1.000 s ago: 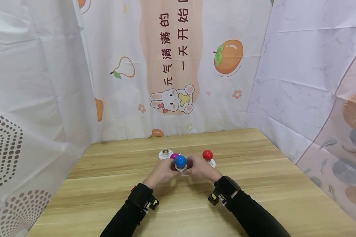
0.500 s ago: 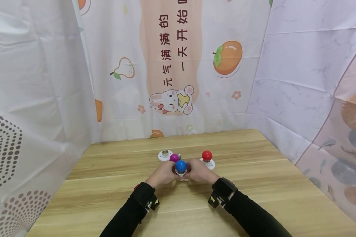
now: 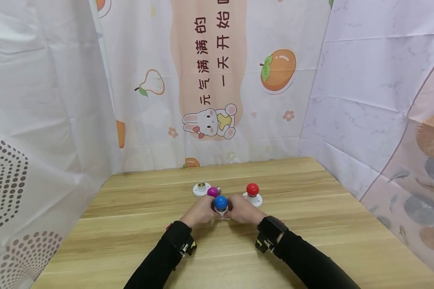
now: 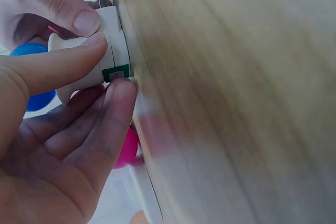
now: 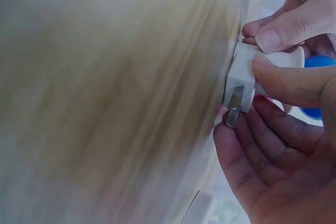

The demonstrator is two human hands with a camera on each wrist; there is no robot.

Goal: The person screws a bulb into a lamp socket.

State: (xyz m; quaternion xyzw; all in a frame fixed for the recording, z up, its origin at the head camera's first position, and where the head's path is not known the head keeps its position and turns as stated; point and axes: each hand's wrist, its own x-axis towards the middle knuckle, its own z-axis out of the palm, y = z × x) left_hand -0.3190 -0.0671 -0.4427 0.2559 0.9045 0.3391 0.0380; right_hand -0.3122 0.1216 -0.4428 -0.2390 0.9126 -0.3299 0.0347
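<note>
Both hands hold one white plug-in lamp holder point(image 4: 119, 40) with a blue bulb point(image 3: 221, 203) standing in it. My left hand point(image 3: 202, 210) pinches its left side, the thumb on top by the base and fingers beneath. From the other side my right hand point(image 3: 244, 209) grips it, thumb on the body. Flat metal prongs point(image 5: 234, 106) stick out of the base by the right fingertips. The base is at or just above the table; contact cannot be told. Behind the hands lies a magenta bulb point(image 3: 212, 192), with a metal end at its right.
A white round lamp base point(image 3: 197, 192) with an open brass socket stands behind the left hand. Beyond the right hand, a red bulb point(image 3: 252, 189) sits in another white base point(image 3: 257, 200). The wooden table point(image 3: 130, 228) has curtains at its back and sides.
Over the first half second, the hands and the blue-bulb holder came slightly toward me, showing more of the magenta bulb. Since then they have hardly moved.
</note>
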